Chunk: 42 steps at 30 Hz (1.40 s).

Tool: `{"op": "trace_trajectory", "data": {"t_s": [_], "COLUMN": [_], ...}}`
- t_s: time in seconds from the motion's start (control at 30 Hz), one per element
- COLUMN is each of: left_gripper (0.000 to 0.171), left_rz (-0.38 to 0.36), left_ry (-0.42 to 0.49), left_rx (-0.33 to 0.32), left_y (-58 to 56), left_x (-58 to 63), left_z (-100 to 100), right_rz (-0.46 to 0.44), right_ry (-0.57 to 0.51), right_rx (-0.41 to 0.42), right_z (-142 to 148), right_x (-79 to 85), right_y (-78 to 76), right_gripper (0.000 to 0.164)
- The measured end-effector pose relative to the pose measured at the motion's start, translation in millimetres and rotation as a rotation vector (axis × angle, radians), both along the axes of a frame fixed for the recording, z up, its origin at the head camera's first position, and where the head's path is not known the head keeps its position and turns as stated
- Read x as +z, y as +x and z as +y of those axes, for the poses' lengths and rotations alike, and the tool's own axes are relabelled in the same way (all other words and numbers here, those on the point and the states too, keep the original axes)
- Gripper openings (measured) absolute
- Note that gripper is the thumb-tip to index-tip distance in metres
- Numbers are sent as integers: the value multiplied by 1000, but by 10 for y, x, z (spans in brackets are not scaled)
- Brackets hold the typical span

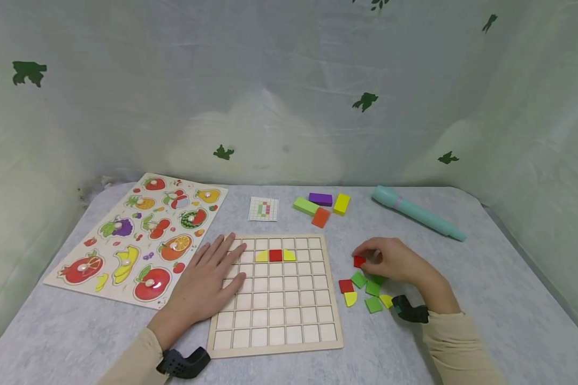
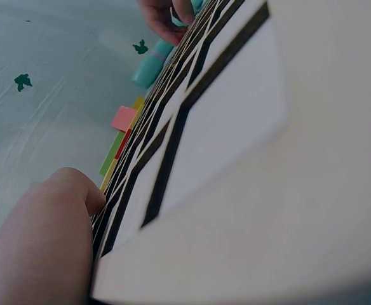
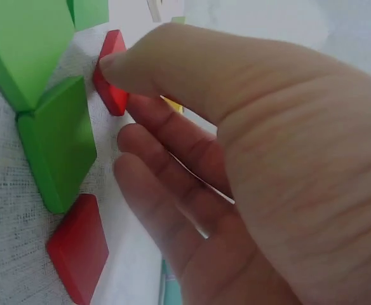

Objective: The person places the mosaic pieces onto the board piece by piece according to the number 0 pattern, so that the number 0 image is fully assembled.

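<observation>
My left hand [image 1: 202,283] rests with spread fingers on the left side of a wooden grid board [image 1: 334,315]. In the board's second row sit a red square tile [image 1: 275,255] and a yellow quarter-round tile on each side of it. Right of the board, my right hand [image 1: 392,259] pinches a red square tile [image 3: 114,76] between thumb and forefinger. Around that hand lie several green square tiles [image 1: 373,305], another red tile [image 1: 346,286] and two yellow quarter-round tiles [image 1: 350,299]. The palm partly hides one green tile in the head view.
A fruit puzzle board [image 1: 120,291] lies at the left. Behind the grid board are a small pattern card [image 1: 263,209] and coloured blocks: green [image 1: 306,206], purple [image 1: 320,199], yellow [image 1: 341,204] and orange [image 1: 320,217]. A teal tapered tube [image 1: 419,214] lies at the back right.
</observation>
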<state>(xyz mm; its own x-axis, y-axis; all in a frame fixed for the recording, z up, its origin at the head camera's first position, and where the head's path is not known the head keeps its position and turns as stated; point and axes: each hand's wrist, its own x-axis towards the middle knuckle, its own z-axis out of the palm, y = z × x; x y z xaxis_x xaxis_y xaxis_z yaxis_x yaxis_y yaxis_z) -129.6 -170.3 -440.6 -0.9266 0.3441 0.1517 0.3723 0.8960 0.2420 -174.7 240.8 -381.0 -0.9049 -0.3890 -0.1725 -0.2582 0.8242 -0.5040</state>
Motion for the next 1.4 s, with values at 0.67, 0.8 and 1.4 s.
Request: {"op": "trace_trajectory", "data": {"t_s": [0.67,0.8,1.4], "left_gripper": [67,67,65], "left_rz": [-7,-4,-3], "left_ry": [12,7,13], "left_rx": [-10,-9,-9], "left_y": [1,0,-4], "left_x": [10,7,-3], "left_z": [-1,-9,-9], "right_rz": [110,101,236], "right_ry": [-143,-160,-113], "right_rx": [122,150,202], "right_z": [-329,-532,-1172], "right_x": [-78,-85,-86], "right_y": [34,67,157], "right_gripper": [31,30,17]}}
